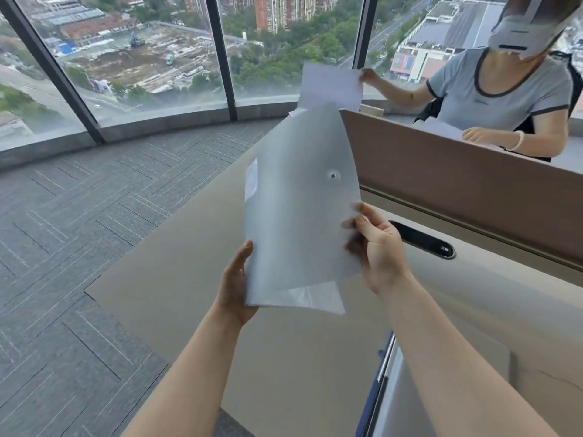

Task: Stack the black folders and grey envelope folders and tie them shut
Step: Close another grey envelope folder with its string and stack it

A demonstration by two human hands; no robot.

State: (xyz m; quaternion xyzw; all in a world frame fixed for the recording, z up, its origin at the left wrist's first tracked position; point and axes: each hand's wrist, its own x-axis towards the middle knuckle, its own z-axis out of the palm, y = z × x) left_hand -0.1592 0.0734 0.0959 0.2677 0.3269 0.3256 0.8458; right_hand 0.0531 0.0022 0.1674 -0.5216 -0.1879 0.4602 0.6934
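A translucent grey envelope folder (296,197) with a round snap button hangs in the air above the desk, tilted and slightly bent. My left hand (235,288) grips its lower left corner from beneath. My right hand (375,244) pinches its right edge between thumb and fingers. A paler flap or sheet shows at the folder's bottom edge. Another grey folder (410,389) with a dark blue spine lies on the desk at the lower right, partly behind my right forearm. No black folder is clearly in view.
The beige desk (176,279) ends at the left over grey carpet (63,247). A brown partition (457,175) runs along the back right, with a black cable slot (422,239) below it. Behind it another person (501,99) handles white sheets (331,83).
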